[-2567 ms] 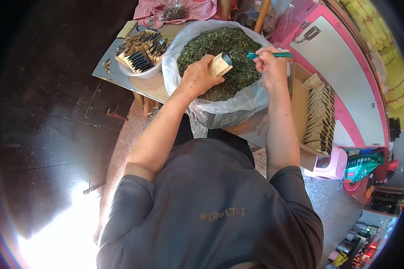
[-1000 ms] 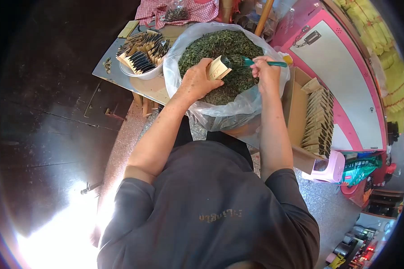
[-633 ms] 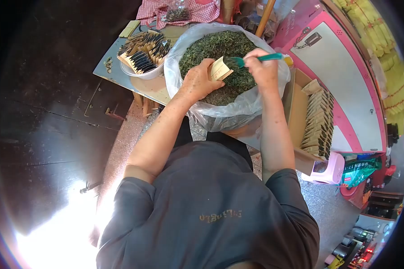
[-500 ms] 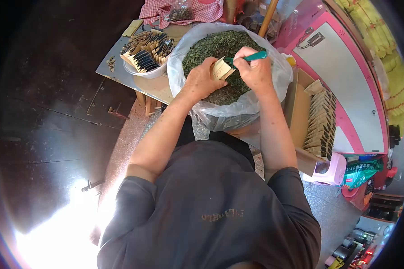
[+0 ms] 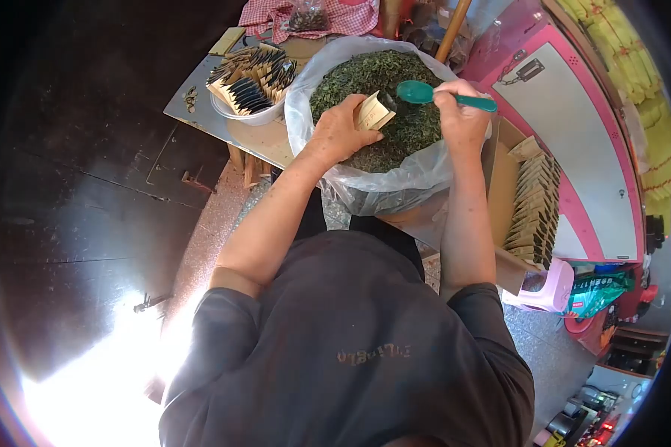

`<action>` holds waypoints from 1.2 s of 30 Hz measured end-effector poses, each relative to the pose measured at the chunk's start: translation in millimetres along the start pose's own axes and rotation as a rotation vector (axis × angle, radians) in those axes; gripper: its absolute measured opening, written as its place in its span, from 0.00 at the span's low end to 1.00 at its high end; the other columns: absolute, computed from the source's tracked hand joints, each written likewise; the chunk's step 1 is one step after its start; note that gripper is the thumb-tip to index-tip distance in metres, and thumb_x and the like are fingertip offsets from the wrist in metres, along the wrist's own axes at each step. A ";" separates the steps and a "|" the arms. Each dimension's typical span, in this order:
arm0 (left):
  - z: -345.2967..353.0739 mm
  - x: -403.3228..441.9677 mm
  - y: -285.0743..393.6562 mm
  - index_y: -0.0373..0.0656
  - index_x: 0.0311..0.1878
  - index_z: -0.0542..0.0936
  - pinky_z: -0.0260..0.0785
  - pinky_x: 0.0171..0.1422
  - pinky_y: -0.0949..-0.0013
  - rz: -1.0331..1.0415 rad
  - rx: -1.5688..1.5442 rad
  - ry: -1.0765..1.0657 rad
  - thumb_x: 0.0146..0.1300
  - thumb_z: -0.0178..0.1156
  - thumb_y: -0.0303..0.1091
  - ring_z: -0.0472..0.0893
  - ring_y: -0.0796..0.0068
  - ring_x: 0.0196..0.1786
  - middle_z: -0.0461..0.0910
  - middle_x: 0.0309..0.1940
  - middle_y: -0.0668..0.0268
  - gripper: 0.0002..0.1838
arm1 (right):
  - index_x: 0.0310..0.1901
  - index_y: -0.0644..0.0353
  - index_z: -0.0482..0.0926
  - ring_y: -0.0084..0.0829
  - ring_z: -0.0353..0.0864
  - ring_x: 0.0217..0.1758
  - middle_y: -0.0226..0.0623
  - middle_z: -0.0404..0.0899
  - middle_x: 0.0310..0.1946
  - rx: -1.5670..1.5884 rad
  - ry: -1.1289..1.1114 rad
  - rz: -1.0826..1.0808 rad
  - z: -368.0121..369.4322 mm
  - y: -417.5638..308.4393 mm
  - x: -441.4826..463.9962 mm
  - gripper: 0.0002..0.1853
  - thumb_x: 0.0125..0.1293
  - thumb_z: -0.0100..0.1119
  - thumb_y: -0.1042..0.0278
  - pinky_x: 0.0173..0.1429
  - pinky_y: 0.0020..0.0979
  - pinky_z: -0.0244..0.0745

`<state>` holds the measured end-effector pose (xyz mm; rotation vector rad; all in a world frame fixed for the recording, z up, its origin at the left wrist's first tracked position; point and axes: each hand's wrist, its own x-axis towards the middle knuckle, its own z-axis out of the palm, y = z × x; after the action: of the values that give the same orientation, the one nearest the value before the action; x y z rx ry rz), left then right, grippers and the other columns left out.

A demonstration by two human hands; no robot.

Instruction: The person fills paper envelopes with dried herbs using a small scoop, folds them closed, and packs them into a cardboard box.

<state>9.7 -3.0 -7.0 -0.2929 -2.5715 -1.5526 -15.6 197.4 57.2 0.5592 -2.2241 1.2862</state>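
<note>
My left hand [image 5: 341,132] pinches a small tan paper packet [image 5: 374,113], its mouth open toward the right. In my right hand [image 5: 463,119] is a green plastic spoon [image 5: 417,92], held by its handle with the bowl apart from the packet. Both hands are over a large clear plastic bag [image 5: 303,100] that is full of dried green leaves [image 5: 376,71]. Whether the spoon's bowl carries any leaves I cannot tell.
On the table's left, a white tub [image 5: 255,117] holds several tan packets with dark edges. To the right, a cardboard box [image 5: 503,182] contains a row of similar packets [image 5: 533,201]. A pink-and-white cabinet [image 5: 574,97] stands beyond it. A checkered cloth [image 5: 265,16] lies at the back.
My right hand has drawn the green spoon out of the packet's mouth and moved it to the right. The left hand still holds the packet in nearly the same place.
</note>
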 end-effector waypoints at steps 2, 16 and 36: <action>1.2 1.7 -2.5 0.41 0.57 0.72 0.71 0.55 0.60 0.003 -0.031 -0.005 0.43 0.74 0.41 0.80 0.53 0.49 0.81 0.44 0.51 0.37 | 0.29 0.62 0.79 0.25 0.77 0.30 0.33 0.78 0.25 -0.086 0.076 0.026 5.2 25.0 -3.4 0.03 0.55 0.56 0.75 0.37 0.27 0.71; 8.5 2.4 8.2 0.40 0.55 0.73 0.72 0.52 0.59 0.069 -0.021 0.072 0.43 0.74 0.38 0.81 0.52 0.47 0.81 0.42 0.51 0.34 | 0.41 0.65 0.81 0.18 0.76 0.32 0.30 0.81 0.32 0.103 -0.279 0.082 9.8 -9.9 -15.0 0.11 0.55 0.59 0.76 0.39 0.24 0.73; 17.7 -0.9 23.2 0.37 0.57 0.71 0.72 0.50 0.68 0.159 -0.063 0.045 0.43 0.76 0.37 0.80 0.67 0.41 0.80 0.37 0.59 0.37 | 0.35 0.66 0.82 0.12 0.71 0.25 0.24 0.77 0.24 0.153 -0.162 0.069 -7.3 -9.1 4.6 0.05 0.58 0.61 0.76 0.30 0.18 0.67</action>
<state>15.7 23.2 4.6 -0.4514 -2.4041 -1.5664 -12.4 199.1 69.2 0.6702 -2.3063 1.5042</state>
